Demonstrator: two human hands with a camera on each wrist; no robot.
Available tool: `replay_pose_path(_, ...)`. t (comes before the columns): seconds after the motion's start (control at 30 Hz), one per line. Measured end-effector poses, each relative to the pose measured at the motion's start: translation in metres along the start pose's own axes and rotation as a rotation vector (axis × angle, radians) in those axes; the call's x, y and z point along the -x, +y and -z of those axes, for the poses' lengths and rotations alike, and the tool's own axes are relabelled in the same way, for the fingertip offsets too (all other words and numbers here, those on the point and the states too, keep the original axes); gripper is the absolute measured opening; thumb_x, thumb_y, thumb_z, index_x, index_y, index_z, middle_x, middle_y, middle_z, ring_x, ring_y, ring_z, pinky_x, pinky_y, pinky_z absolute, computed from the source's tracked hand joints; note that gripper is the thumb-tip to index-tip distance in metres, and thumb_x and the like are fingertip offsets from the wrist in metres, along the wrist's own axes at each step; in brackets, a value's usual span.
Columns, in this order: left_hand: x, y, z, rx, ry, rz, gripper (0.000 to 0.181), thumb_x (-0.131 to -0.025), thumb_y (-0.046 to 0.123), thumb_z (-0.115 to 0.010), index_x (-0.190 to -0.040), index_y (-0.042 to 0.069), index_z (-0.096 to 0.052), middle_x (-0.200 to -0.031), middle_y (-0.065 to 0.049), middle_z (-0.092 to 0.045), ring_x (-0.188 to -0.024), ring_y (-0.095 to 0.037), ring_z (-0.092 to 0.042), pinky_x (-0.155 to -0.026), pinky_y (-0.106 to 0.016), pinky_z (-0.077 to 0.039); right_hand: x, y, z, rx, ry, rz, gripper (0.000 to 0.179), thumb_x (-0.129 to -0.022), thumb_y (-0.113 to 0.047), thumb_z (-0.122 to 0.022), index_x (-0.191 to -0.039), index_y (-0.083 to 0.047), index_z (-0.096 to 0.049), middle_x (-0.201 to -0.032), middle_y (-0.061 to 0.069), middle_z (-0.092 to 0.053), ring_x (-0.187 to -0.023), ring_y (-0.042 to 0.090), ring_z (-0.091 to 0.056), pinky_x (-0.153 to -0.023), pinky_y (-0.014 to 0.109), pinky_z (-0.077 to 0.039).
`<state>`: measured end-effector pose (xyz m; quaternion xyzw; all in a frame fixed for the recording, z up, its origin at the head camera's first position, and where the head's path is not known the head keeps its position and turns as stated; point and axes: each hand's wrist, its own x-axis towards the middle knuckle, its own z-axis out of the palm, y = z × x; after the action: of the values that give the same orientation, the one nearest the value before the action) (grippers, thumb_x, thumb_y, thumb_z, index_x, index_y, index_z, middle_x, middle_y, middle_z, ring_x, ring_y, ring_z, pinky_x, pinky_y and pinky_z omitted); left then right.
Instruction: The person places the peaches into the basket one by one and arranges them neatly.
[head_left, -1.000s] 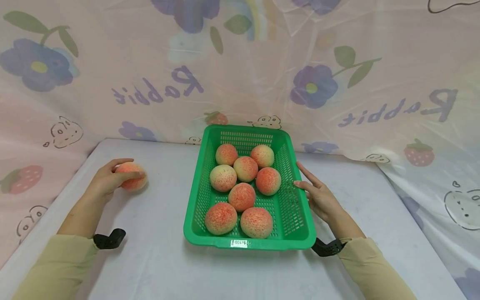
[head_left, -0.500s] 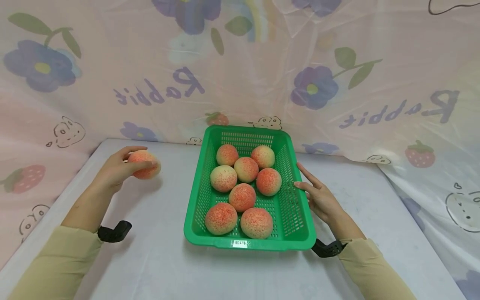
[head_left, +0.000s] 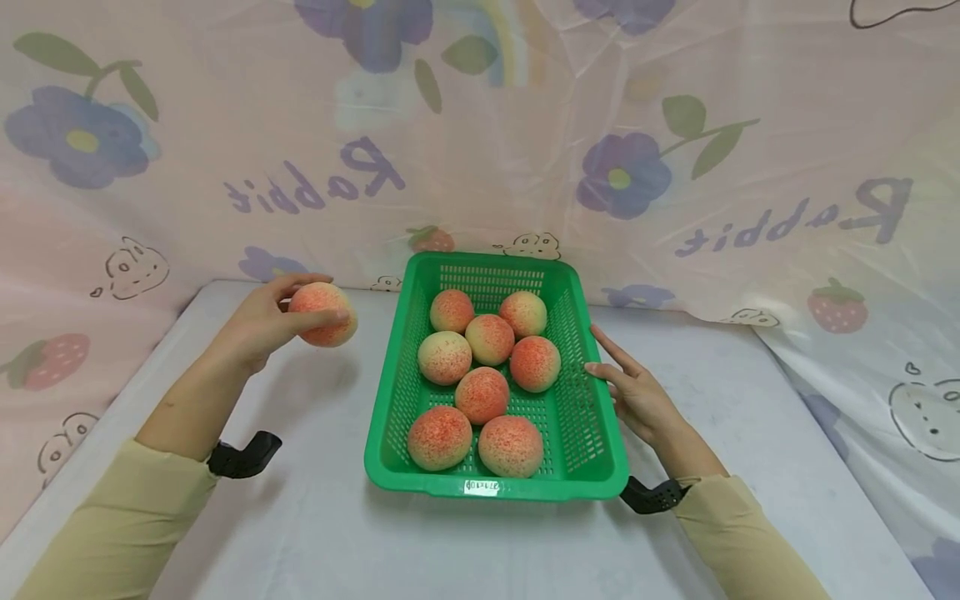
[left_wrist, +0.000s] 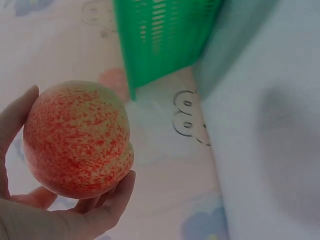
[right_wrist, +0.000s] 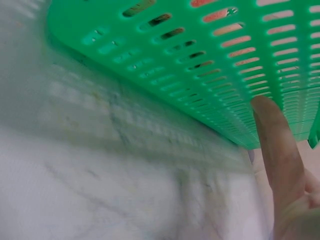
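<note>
My left hand (head_left: pixel 266 321) grips a red-speckled peach (head_left: pixel 324 315) between thumb and fingers, held above the table to the left of the green basket (head_left: pixel 382 417). In the left wrist view the peach (left_wrist: pixel 75 145) sits in the curled fingers, its crease facing right. At the basket's right side, my right hand (head_left: pixel 643 400) holds the rim, thumb tip over it and the other fingers outside. The right wrist view has one finger (right_wrist: pixel 277 142) against the slotted outer wall (right_wrist: pixel 165 65). Inside the basket lie several more peaches (head_left: pixel 482 396).
White cloth covers the table (head_left: pixel 330 533). A printed curtain (head_left: pixel 487 167) hangs close behind the basket and along the sides. The basket has a small white label (head_left: pixel 482 487) on its front rim. A black wrist mount (head_left: pixel 246 455) juts from the left sleeve.
My left hand has lifted the peach off the table and carried it right, toward the basket. The right hand and the basket have stayed in place.
</note>
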<state>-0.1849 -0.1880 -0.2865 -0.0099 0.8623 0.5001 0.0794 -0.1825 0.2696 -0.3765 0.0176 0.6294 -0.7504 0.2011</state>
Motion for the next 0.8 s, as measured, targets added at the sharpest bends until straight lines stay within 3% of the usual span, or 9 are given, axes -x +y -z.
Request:
replay_pose_path(0.47,0.015,0.044,-0.015,-0.065,-0.022,-0.084,0.067,-0.085,0.035,-0.073,-0.143,0.019,-0.042,-0.133,-0.017,-0.045,-0.115,-0.031,-0.047,-0.09,-0.041,-0.042,0.0,0.001,0.001,-0.004,0.001,0.003,0.07,-0.095,-0.014,-0.061,-0.15,-0.039,-0.026,-0.114,-0.002,-0.061,-0.08,0.011,-0.069,-0.069,0.027,-0.057)
replay_pose_path(0.8,0.012,0.067,-0.028,-0.043,-0.039,-0.129,0.063,-0.083,0.035,-0.074,-0.139,0.021,-0.047,-0.13,-0.013,-0.048,-0.114,-0.029,-0.046,-0.087,-0.04,-0.044,0.0,0.001,0.0,-0.007,0.007,0.006,0.069,-0.095,-0.015,-0.061,-0.15,-0.039,-0.027,-0.116,-0.002,-0.06,-0.081,0.011,-0.069,-0.069,0.027,-0.057)
